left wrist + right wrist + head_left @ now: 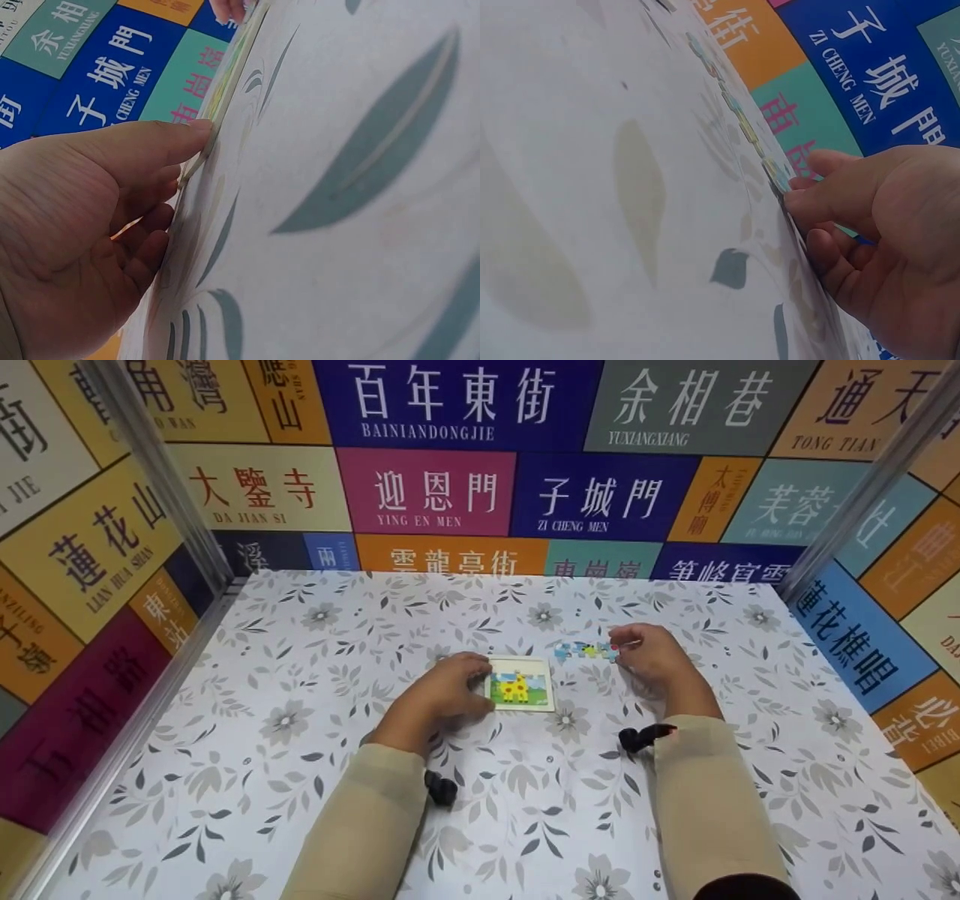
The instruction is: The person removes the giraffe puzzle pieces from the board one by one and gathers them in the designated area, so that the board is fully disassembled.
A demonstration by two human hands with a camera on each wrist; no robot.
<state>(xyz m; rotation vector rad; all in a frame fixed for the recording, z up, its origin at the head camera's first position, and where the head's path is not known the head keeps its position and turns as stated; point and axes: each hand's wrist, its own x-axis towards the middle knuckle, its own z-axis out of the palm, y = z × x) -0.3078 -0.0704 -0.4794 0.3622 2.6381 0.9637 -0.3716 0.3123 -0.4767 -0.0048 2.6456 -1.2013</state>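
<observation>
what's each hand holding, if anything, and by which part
The left hand grips the puzzle tray by its left side. The right hand touches the puzzle pieces at their right end; a pinch cannot be confirmed.

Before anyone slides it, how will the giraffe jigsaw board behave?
Giraffe jigsaw board is probably stiff: its edge, held by the left hand, looks straight. Unlikely to roll or tip: it lies flat on the floral tabletop. If tilted, its giraffe section might shift, since the strip above is unfilled.
</observation>
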